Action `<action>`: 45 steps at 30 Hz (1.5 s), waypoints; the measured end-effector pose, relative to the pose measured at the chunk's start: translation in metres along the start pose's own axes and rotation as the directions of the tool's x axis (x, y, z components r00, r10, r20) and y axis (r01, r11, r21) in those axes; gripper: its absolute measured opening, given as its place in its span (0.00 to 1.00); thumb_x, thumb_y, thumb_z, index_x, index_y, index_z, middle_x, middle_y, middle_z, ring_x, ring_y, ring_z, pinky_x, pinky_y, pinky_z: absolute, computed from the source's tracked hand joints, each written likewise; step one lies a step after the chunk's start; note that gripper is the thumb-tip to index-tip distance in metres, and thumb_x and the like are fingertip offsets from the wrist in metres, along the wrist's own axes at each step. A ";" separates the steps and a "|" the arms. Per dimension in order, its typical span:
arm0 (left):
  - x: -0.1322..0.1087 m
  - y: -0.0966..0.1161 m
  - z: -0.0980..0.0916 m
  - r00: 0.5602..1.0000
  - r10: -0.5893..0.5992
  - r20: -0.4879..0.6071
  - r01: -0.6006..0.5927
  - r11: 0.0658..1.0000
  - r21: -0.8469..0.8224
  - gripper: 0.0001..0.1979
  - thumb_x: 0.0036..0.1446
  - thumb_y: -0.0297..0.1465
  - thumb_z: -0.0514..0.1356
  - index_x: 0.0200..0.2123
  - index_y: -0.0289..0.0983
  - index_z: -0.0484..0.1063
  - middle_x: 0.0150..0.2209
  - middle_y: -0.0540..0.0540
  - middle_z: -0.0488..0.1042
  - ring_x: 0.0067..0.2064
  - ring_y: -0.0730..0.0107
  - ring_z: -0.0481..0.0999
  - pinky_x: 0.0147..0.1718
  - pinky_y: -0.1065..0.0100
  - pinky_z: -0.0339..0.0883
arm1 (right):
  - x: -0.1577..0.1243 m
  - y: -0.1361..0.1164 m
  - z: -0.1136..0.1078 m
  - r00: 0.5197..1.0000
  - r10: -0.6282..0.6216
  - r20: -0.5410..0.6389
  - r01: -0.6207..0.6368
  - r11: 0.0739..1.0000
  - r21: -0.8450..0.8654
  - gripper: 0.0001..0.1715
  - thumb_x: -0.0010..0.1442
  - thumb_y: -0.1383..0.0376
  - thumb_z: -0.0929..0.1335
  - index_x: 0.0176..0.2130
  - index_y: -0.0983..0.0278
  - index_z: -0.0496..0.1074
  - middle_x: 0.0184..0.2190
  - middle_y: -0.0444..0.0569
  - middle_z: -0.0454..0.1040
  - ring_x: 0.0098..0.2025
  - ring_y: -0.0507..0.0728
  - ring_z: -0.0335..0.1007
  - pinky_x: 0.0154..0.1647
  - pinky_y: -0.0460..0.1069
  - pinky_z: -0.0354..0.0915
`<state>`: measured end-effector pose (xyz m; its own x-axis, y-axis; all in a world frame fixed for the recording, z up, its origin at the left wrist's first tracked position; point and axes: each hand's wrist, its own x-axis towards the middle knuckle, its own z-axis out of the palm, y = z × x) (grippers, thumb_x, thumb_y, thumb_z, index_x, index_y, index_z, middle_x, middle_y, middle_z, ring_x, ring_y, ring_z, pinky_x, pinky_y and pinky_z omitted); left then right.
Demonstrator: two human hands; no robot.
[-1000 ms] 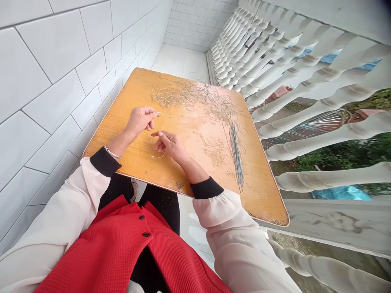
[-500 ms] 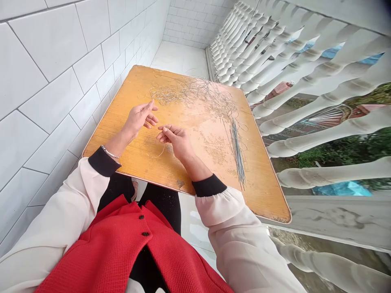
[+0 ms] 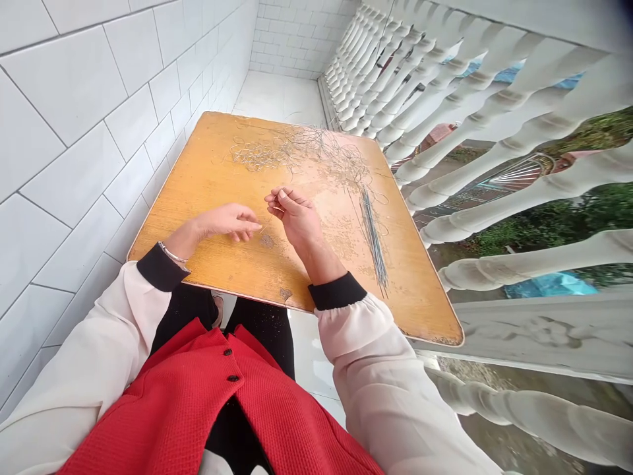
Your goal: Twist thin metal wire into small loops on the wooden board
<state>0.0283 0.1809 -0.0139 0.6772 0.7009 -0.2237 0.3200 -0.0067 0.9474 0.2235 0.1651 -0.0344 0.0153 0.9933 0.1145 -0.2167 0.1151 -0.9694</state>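
Above the near part of the wooden table (image 3: 198, 175), my right hand (image 3: 299, 221) pinches a thin wire between thumb and fingertips. The wire is so fine that most of it is hard to see. My left hand (image 3: 225, 222) is lower and to the left, its fingers drawn together at the wire's faint lower part. A tangle of bent wire loops (image 3: 262, 156) lies across the far part of the table. Right of my right hand lies a bundle of straight grey wires (image 3: 374, 241).
A white tiled wall (image 3: 89, 119) runs along the left. White balusters (image 3: 494, 148) stand close to the table's right edge. My legs in black trousers are below the near edge, where a worn patch (image 3: 285, 293) shows on the tabletop.
My left hand has come down and its spread fingers have closed together. My right hand has moved up and slightly right, still pinching. The view has shifted a little.
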 end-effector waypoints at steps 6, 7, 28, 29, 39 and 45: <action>0.006 -0.010 0.001 0.994 0.027 0.109 -0.027 1.000 -0.007 0.09 0.51 0.30 0.67 0.36 0.31 0.76 0.29 0.44 0.80 0.29 0.71 0.79 0.26 0.72 0.68 | 0.002 0.002 0.001 1.000 0.020 -0.009 -0.020 1.000 0.021 0.09 0.56 0.57 0.74 0.34 0.59 0.76 0.31 0.42 0.78 0.31 0.47 0.71 0.39 0.44 0.67; 0.008 -0.011 0.001 0.994 0.036 0.105 -0.034 0.999 -0.027 0.08 0.51 0.29 0.67 0.35 0.31 0.77 0.28 0.44 0.80 0.28 0.71 0.79 0.26 0.72 0.69 | 0.002 0.002 0.002 1.000 0.024 -0.007 -0.024 1.000 0.016 0.09 0.56 0.57 0.74 0.34 0.59 0.76 0.31 0.41 0.78 0.30 0.47 0.70 0.38 0.44 0.67; 0.008 0.001 -0.001 0.884 0.051 -0.465 -0.101 0.991 -0.083 0.19 0.62 0.46 0.59 0.40 0.34 0.75 0.43 0.42 0.78 0.42 0.68 0.78 0.43 0.68 0.68 | 0.003 0.001 0.004 0.991 0.095 0.094 -0.101 0.993 0.059 0.06 0.59 0.60 0.72 0.34 0.59 0.74 0.25 0.39 0.73 0.26 0.46 0.67 0.35 0.42 0.68; 0.008 0.001 -0.001 0.871 0.075 -0.486 -0.136 0.986 -0.092 0.20 0.62 0.46 0.59 0.40 0.34 0.75 0.43 0.42 0.78 0.44 0.67 0.78 0.44 0.68 0.68 | 0.003 0.001 0.005 0.989 0.112 0.095 -0.116 0.992 0.045 0.06 0.60 0.60 0.72 0.34 0.60 0.74 0.25 0.39 0.73 0.26 0.46 0.67 0.35 0.42 0.67; 0.014 -0.008 0.006 0.927 0.235 -0.292 -0.321 0.901 -0.292 0.14 0.52 0.38 0.68 0.39 0.34 0.80 0.35 0.47 0.80 0.39 0.72 0.78 0.49 0.64 0.68 | -0.004 0.005 0.015 0.926 0.215 0.311 -0.230 0.973 0.011 0.14 0.52 0.56 0.77 0.28 0.64 0.75 0.21 0.42 0.76 0.21 0.46 0.67 0.25 0.41 0.65; 0.015 -0.006 0.011 0.891 0.219 -0.398 -0.347 0.894 -0.284 0.08 0.52 0.33 0.68 0.28 0.32 0.78 0.28 0.49 0.78 0.33 0.74 0.77 0.43 0.67 0.70 | -0.006 0.007 0.019 0.921 0.273 0.279 -0.284 0.959 -0.001 0.14 0.52 0.56 0.77 0.30 0.64 0.76 0.22 0.44 0.78 0.21 0.47 0.68 0.26 0.43 0.67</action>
<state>0.0437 0.1832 -0.0251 0.4093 0.9070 0.0993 -0.1369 -0.0466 0.9895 0.2031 0.1597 -0.0377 -0.3174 0.9431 -0.0985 -0.2110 -0.1715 -0.9623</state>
